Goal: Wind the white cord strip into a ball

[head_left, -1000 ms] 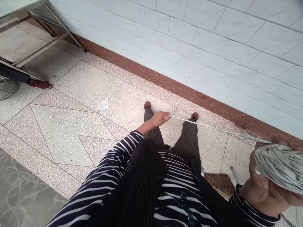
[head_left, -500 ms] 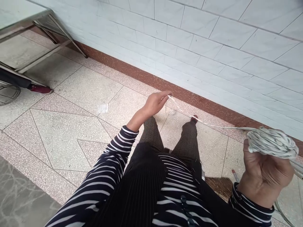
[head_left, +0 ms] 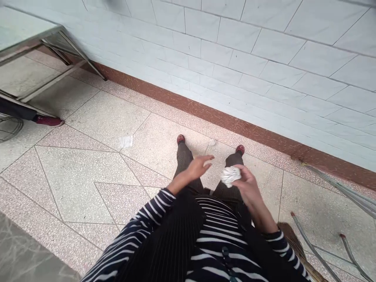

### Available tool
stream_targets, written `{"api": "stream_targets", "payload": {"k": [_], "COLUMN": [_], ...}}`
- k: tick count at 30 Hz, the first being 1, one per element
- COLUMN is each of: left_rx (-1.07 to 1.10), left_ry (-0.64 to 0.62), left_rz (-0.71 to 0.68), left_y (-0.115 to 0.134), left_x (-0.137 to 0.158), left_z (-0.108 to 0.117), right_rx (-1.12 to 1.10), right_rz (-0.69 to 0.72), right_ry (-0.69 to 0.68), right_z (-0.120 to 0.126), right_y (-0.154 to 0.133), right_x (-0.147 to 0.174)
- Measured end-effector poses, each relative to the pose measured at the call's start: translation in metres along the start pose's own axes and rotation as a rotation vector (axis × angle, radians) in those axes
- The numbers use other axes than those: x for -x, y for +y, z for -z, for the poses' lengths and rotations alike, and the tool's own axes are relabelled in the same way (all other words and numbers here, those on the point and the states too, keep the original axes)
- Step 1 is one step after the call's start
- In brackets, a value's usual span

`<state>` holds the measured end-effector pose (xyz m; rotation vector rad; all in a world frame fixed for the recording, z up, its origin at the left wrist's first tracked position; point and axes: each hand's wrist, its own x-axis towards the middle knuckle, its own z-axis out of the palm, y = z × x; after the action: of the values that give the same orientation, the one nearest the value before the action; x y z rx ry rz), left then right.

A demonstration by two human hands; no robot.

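Observation:
A bundle of white cord (head_left: 229,176) sits in my right hand (head_left: 248,186), gripped between the thumb and fingers in front of my legs. Just to its left is my left hand (head_left: 199,166), fingers stretched forward and the thumb apart from them. I see nothing held in that hand, though it is slightly blurred. On the floor between my shoes lies a small white ball of cord (head_left: 212,142). A thin strand trails from it toward my left hand, and where it ends I cannot make out.
A tiled wall (head_left: 205,58) with a brown skirting runs ahead. A metal-framed table (head_left: 53,78) stands at left, near another person's red shoe (head_left: 49,120) and a wire basket (head_left: 10,127). White paper (head_left: 126,141) lies on the floor. Metal legs (head_left: 331,250) and a broom (head_left: 293,243) are at lower right.
My right hand has come in from the far right with the cord bundle, close to my left hand. My left hand has lowered and its pinch on the cord has loosened.

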<state>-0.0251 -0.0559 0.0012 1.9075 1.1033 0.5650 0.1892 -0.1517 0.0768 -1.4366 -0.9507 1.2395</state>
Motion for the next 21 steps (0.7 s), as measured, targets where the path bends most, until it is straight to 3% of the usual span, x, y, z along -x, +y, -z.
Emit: {"api": "stream_targets", "payload": {"k": [3, 6, 10, 14, 21], "left_rx": [0.214, 0.377, 0.45, 0.382, 0.474], "left_ry": [-0.119, -0.202, -0.128, -0.108, -0.13], "left_rz": [-0.067, -0.019, 0.052, 0.002, 0.087], "left_y": [0.025, 0.034, 0.034, 0.036, 0.025], "left_x": [0.019, 0.031, 0.031, 0.026, 0.032], "left_z": [-0.02, -0.027, -0.025, -0.019, -0.02], "right_rx": [-0.011, -0.043, -0.127, -0.211, -0.204], "right_rz": [-0.026, -0.014, -0.038, -0.093, -0.08], "right_ry": [-0.033, -0.052, -0.123, -0.21, -0.204], "right_z": [-0.019, -0.023, -0.028, -0.039, -0.043], "right_y": [0.014, 0.017, 0.018, 0.019, 0.019], "right_x": [0.001, -0.002, -0.001, 0.004, 0.003]}}
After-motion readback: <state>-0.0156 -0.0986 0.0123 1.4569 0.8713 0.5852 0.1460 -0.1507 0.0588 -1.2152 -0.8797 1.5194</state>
